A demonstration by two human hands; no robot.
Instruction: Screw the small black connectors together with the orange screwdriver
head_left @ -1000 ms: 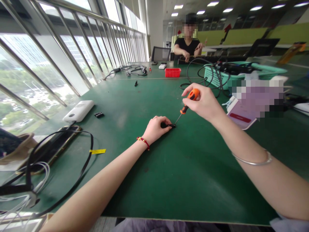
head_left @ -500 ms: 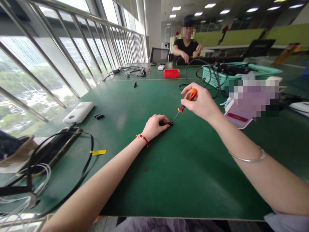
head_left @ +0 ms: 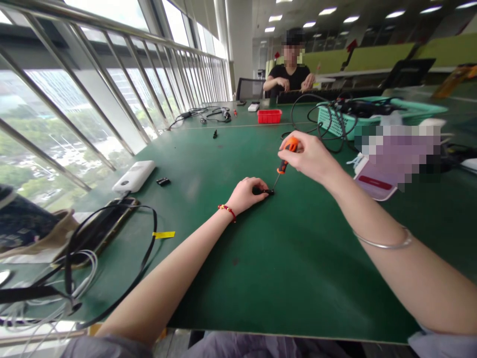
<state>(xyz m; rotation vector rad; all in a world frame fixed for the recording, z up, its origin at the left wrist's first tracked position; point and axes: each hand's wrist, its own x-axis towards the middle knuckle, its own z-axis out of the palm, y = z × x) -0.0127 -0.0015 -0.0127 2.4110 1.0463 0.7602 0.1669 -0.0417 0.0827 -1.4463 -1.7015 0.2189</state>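
My left hand [head_left: 247, 194] rests on the green table [head_left: 283, 268], its thumb and fingers closed on a small black part [head_left: 269, 191] lying at the tabletop. The part's kind is too small to make out, and the fingers hide some of it. My right hand [head_left: 309, 155] grips the handle of an orange and black screwdriver [head_left: 291, 145] from above. The screwdriver slants slightly, and its thin shaft runs down to the outer end of the black part. Its tip appears to touch there.
At left lie a white device [head_left: 134, 176], a small black piece [head_left: 163, 181], a dark phone [head_left: 108, 226] and looped cables. Further back stand a red tray [head_left: 269, 117] and a teal basket [head_left: 331, 122] with cables. A pinkish phone [head_left: 376, 184] is at right. A person [head_left: 290, 74] sits opposite.
The whole view has shifted slightly, moving things a little to the right. The screwdriver handle now stands more upright, and its tip stays at the black part held by my left hand.
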